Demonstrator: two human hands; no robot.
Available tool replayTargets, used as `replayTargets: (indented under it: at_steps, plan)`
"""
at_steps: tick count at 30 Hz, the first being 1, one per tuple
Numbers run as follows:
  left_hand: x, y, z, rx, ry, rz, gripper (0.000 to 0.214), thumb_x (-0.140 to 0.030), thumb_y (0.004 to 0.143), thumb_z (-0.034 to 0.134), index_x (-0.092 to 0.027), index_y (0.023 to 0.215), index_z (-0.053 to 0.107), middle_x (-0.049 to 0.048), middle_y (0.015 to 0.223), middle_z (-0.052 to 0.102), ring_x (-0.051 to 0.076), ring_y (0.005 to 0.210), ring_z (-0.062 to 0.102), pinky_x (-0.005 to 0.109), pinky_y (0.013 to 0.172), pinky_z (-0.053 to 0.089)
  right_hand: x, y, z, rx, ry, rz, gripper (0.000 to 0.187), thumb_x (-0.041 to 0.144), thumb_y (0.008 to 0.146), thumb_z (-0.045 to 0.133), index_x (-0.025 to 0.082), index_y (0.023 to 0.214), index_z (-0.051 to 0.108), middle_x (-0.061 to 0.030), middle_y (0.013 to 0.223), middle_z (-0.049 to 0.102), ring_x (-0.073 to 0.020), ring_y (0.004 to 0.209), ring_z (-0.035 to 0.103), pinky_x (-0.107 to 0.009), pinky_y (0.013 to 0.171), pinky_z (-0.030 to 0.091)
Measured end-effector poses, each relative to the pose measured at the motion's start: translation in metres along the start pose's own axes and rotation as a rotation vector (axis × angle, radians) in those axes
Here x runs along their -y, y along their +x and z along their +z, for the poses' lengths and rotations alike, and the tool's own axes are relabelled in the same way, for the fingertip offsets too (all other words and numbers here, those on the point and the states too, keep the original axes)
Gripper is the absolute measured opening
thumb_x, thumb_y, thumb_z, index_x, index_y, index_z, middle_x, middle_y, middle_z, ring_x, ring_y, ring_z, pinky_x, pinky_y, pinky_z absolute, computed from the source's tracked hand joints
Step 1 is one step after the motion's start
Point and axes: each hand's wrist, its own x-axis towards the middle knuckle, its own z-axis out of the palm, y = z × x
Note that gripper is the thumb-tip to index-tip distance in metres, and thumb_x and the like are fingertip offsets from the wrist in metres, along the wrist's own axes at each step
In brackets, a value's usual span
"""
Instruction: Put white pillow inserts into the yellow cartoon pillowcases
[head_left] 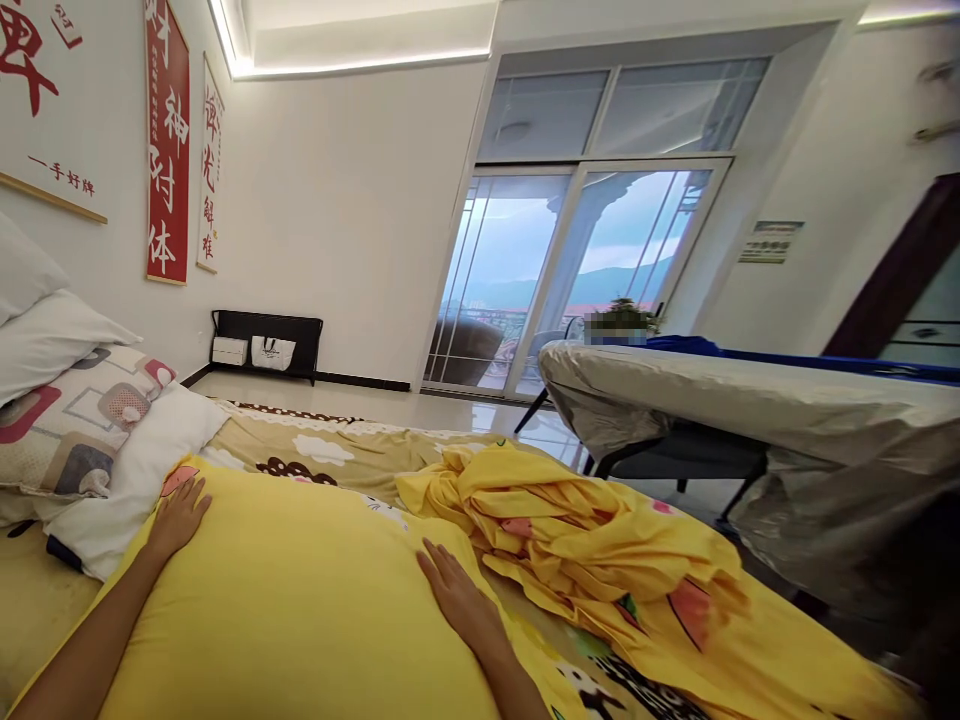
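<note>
As hands rest, cloth (bunched) adjoins.

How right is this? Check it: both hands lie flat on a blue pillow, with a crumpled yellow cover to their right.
One thing is wrong. The head view shows the pillow is yellow, not blue. The rest holds: the left hand and right hand lie flat on it, and the crumpled yellow cover is to their right.
</note>
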Motion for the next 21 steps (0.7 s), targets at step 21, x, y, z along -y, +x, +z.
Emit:
replayTargets:
  at_steps: [21]
  plan:
    - [0.056, -0.119, -0.008, -0.313, -0.177, -0.045, 0.060, -0.050, 0.092, 0.028, -0.013, 0.136, 0.044, 0.0116, 0.141, 0.045, 0.023, 0.132, 0.039, 0.040, 0.110, 0.030, -0.054, -0.150, 0.015, -0.273, 0.266, 0.093, 0.080, 0.067, 0.078, 0.026, 0.017, 0.138, 0.041, -0.0090, 0.142, 0.043, -0.0279, 0.133, 0.037, -0.049, 0.107, 0.031]
